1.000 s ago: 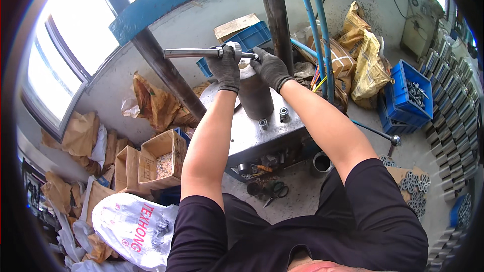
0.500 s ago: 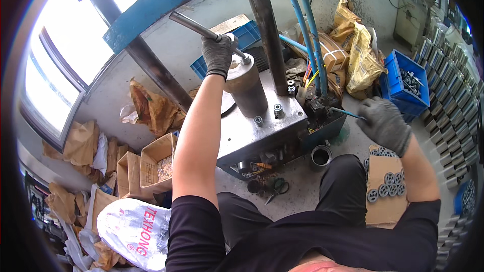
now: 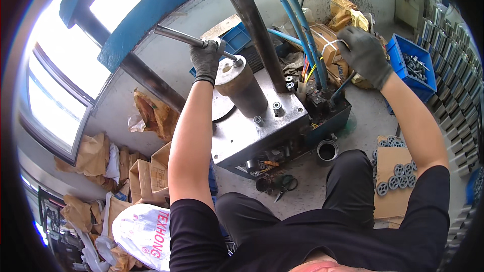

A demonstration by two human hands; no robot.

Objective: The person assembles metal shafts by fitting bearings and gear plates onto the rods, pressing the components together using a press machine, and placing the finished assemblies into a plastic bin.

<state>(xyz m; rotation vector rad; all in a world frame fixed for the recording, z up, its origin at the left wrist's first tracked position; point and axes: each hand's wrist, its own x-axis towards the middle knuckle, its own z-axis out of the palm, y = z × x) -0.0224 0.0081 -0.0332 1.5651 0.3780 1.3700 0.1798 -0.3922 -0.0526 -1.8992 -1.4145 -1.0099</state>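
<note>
Overhead, the left hand [image 3: 205, 59] is clamped round the steel lever [image 3: 191, 39] above the grey cylinder [image 3: 242, 88] on the press table [image 3: 262, 131]. The right hand [image 3: 364, 53] hovers half-curled over a small lever [image 3: 342, 86], seemingly gripping nothing; pressing looks underway, unfinished.

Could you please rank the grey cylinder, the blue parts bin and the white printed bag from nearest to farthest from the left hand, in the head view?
1. Grey cylinder, just right of the left hand.
2. White printed bag, lower left on the floor.
3. Blue parts bin, far right.
</note>
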